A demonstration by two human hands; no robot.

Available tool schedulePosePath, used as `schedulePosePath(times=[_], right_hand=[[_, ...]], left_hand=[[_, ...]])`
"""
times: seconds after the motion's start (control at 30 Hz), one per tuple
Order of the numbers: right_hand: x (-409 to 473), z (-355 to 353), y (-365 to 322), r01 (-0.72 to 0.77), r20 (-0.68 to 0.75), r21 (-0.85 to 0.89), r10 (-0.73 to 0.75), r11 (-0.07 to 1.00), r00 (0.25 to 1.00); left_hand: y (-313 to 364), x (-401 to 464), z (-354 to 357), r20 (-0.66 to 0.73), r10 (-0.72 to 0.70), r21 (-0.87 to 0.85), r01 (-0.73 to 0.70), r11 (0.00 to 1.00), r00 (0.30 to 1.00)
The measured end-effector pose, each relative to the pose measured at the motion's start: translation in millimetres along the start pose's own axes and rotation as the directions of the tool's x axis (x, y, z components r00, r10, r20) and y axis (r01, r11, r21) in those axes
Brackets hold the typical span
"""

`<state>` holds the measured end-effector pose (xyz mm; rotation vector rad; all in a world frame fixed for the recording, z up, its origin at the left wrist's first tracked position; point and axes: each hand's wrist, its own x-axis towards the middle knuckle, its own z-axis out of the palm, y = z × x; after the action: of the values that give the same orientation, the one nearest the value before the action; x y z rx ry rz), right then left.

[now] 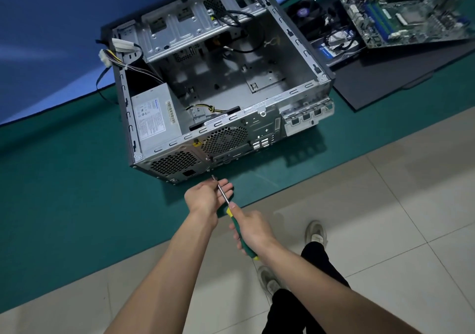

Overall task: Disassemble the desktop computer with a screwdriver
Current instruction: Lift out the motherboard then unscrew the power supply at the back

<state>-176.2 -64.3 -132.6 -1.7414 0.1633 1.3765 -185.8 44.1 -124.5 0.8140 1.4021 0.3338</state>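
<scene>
An open grey computer case (295,94) lies on its side on the green mat, its rear panel (231,138) facing me. A silver power supply (154,123) still sits in the near left corner. My right hand (253,232) grips the green and yellow handle of a screwdriver (237,231). Its metal shaft (223,192) points up toward the case's lower rear edge. My left hand (205,196) is at the shaft's tip, fingers pinched around it just in front of the case. Whether a screw is at the tip is too small to tell.
A motherboard (406,12), a black cooler fan (305,12) and a drive with cables (336,46) lie on a dark panel (401,76) at the far right. Loose white connectors (108,56) hang over the case's left side. My shoes (316,233) stand on the tiled floor.
</scene>
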Motion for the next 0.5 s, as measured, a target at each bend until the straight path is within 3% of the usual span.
schedulePosePath(times=[0.5], right_hand=[[7.9, -2.2, 3.9, -0.017, 0.044, 0.055, 0.015, 0.998, 0.999]], left_hand=[[-1.6, 9.0, -4.9, -0.002, 0.010, 0.091, -0.010, 0.996, 1.000]])
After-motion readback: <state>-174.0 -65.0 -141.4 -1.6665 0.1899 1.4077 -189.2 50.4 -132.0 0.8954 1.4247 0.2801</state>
